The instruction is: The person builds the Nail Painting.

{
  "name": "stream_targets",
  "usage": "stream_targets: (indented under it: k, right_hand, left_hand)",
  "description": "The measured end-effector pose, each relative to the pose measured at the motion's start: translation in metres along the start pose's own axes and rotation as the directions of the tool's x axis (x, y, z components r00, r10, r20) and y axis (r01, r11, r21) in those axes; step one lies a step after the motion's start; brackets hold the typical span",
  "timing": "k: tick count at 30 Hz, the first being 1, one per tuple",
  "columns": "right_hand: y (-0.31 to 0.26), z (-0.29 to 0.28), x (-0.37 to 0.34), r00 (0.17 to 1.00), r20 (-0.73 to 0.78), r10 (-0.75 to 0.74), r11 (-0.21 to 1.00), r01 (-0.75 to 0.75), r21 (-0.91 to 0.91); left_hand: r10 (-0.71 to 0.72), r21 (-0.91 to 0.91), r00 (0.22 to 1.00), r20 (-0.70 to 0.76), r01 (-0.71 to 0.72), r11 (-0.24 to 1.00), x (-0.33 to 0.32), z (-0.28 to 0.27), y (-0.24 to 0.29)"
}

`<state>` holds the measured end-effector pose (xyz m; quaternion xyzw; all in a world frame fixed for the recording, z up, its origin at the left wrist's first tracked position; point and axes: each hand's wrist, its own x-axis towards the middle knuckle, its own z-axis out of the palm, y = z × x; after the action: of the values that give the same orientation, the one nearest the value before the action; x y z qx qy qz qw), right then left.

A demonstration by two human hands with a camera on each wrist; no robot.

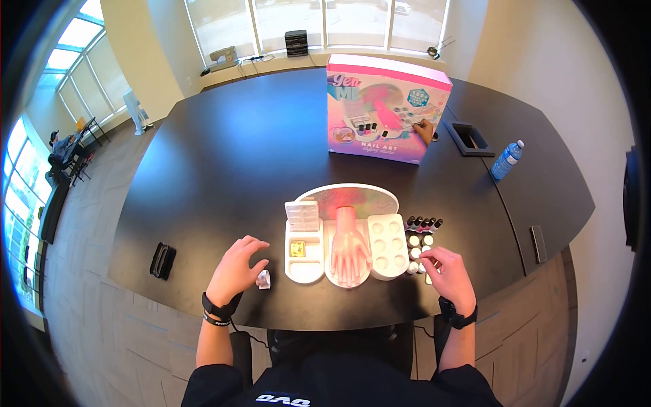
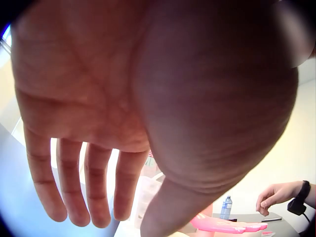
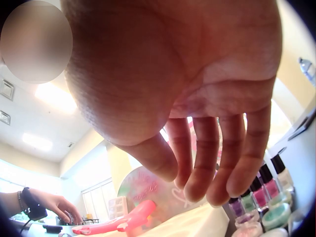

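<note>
The left hand (image 1: 237, 271) hovers over the table's near edge beside a small crumpled silvery item (image 1: 263, 279); its fingers are spread and hold nothing. At the right, the other hand (image 1: 449, 274) is over white round pots (image 1: 414, 253), fingers loosely bent; in the right wrist view nothing shows in its grasp. Between the hands stands a white nail station with a pink model hand (image 1: 348, 251), a tray (image 1: 305, 269) holding a yellow item (image 1: 298, 249) at left, and a palette (image 1: 388, 245) with round wells at right. Nail polish bottles (image 3: 266, 182) stand behind the pots.
A large pink "Nail Art" box (image 1: 386, 108) stands upright behind the station. Toward the right are a table socket recess (image 1: 469, 140), a water bottle (image 1: 507, 160) and a dark flat phone-like object (image 1: 538, 244). A black case (image 1: 162, 261) lies far left on the dark table (image 1: 224, 156).
</note>
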<state>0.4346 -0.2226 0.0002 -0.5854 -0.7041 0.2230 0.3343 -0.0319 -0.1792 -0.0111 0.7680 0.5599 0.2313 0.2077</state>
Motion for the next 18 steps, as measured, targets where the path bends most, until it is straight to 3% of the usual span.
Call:
stream_targets:
  k: [7, 9, 18]
  right_hand:
    - [0.008, 0.006, 0.002, 1.0, -0.006, -0.016, 1.0, 0.016, 0.014]
    - [0.007, 0.006, 0.002, 1.0, -0.006, -0.015, 1.0, 0.015, 0.013]
    - [0.0, 0.002, 0.0, 1.0, -0.021, -0.012, 1.0, 0.012, 0.007]
  left_hand:
    - [0.014, 0.048, 0.996, 0.089, -0.018, 0.999, -0.028, 0.002, -0.019]
    - [-0.049, 0.032, 0.99, 0.135, 0.045, 0.998, -0.031, 0.006, -0.022]
    - [-0.029, -0.033, 0.989, 0.142, 0.034, 0.999, -0.029, 0.017, -0.031]
